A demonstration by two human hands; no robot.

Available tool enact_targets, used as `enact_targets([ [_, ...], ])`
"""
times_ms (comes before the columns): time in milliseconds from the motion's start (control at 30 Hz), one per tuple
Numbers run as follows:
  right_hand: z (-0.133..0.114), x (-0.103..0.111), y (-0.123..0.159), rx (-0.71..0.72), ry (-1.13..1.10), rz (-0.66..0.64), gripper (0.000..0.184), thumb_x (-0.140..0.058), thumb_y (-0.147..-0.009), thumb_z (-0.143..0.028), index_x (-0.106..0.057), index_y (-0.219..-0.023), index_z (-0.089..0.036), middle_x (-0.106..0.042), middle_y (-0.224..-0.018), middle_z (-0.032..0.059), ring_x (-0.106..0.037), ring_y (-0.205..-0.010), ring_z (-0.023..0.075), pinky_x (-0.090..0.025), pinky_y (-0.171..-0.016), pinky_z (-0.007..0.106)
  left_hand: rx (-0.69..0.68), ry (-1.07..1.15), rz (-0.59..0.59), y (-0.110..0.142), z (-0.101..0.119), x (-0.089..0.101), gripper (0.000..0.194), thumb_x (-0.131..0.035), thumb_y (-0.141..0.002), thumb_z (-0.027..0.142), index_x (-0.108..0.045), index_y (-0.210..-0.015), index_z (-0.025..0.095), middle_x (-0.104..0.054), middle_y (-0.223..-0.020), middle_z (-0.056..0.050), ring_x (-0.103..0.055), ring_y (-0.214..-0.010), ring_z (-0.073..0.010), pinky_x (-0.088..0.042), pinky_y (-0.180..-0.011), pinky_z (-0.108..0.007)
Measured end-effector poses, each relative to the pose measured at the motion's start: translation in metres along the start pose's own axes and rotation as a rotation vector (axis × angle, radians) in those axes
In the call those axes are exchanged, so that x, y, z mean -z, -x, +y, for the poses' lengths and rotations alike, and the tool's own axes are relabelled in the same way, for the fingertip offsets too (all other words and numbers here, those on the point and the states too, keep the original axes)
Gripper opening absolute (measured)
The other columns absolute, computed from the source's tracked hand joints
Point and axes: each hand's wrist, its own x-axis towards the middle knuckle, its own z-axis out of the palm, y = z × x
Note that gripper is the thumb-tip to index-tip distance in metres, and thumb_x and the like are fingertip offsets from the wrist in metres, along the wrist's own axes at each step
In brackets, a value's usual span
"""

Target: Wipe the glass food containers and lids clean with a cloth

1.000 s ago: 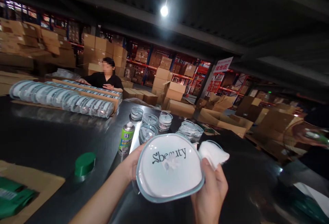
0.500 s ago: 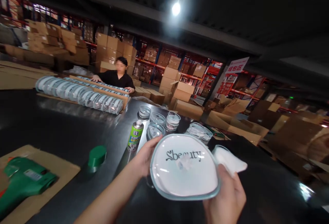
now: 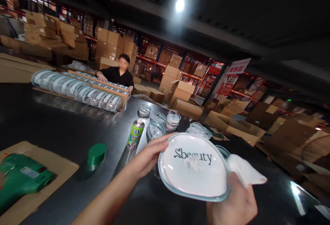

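Note:
In the middle foreground I hold a glossy white rounded case (image 3: 194, 180) with a pale blue rim and dark "Sbeauty" lettering, tilted so its face is toward me. Small pale flower-like shapes lie across the lettering. My left hand (image 3: 148, 156) grips its upper left edge, with the thumb side and some fingers hidden behind it. On the lower right edge, my right hand (image 3: 232, 201) is closed round the case and also pinches a folded white cloth (image 3: 244, 170), which sticks out to the right. Behind the case stand several small clear-lidded containers (image 3: 156, 130).
A green spray can (image 3: 135, 134) and a green cap (image 3: 96, 154) stand on the dark table (image 3: 77, 128). A green heat-gun-like tool (image 3: 25, 177) lies on cardboard at left. Rows of similar cases (image 3: 77, 89) fill the far left; a person (image 3: 120, 75) stands behind them. Boxes (image 3: 185, 94) lie beyond.
The case, both hands and the cloth have shifted slightly to the right. The case is turned a little clockwise. The person at the back has lowered an arm slightly.

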Motion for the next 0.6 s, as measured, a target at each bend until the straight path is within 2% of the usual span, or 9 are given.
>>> enact_targets([
  [100,-0.002,-0.002,-0.001,-0.012,-0.035,0.057,0.035,-0.07,-0.058,-0.013,-0.073,-0.092,-0.014,-0.068,-0.089,0.0018,-0.059,-0.073,0.0132,-0.05,-0.06,0.02,0.026,0.009,-0.051,0.0,0.0,0.003,0.059,-0.063,-0.07,0.018,-0.056,-0.128,0.017,-0.062,-0.126,-0.008,-0.056,-0.111,-0.0247,-0.039,-0.089,-0.028],
  [233,-0.006,-0.003,-0.007,0.037,-0.104,0.106,0.036,-0.07,-0.056,-0.009,-0.073,-0.091,-0.015,-0.065,-0.077,-0.0007,-0.058,-0.072,0.0151,-0.049,-0.058,0.023,-0.01,0.011,-0.061,-0.001,-0.001,0.002,0.075,-0.068,-0.055,0.009,-0.057,-0.128,0.022,-0.056,-0.134,-0.005,-0.047,-0.122,-0.0274,-0.035,-0.096,-0.03],
  [367,-0.004,-0.002,-0.013,0.15,-0.157,0.127,0.029,-0.069,-0.056,-0.007,-0.072,-0.083,-0.015,-0.06,-0.068,-0.0022,-0.056,-0.069,0.0161,-0.047,-0.057,0.025,-0.005,-0.07,-0.1,-0.001,-0.002,-0.002,0.074,-0.066,-0.055,0.006,-0.059,-0.126,0.028,-0.054,-0.137,-0.001,-0.039,-0.131,-0.0305,-0.029,-0.105,-0.036],
  [467,0.002,0.002,-0.014,0.283,-0.133,0.096,0.025,-0.068,-0.059,-0.007,-0.073,-0.081,-0.018,-0.058,-0.064,-0.002,-0.057,-0.071,0.0187,-0.047,-0.06,0.029,-0.065,-0.139,-0.102,-0.001,-0.004,0.0,0.074,-0.063,-0.056,0.007,-0.058,-0.127,0.03,-0.048,-0.142,0.002,-0.033,-0.136,-0.0312,-0.02,-0.112,-0.04],
  [600,0.012,0.01,-0.01,0.401,-0.089,0.116,0.025,-0.07,-0.065,-0.014,-0.074,-0.089,-0.021,-0.067,-0.082,0.0034,-0.059,-0.076,0.0239,-0.047,-0.063,0.035,-0.142,-0.288,-0.098,0.0,-0.005,0.007,0.071,-0.063,-0.061,0.01,-0.056,-0.129,0.031,-0.044,-0.145,0.003,-0.027,-0.139,-0.0304,-0.012,-0.116,-0.041],
])
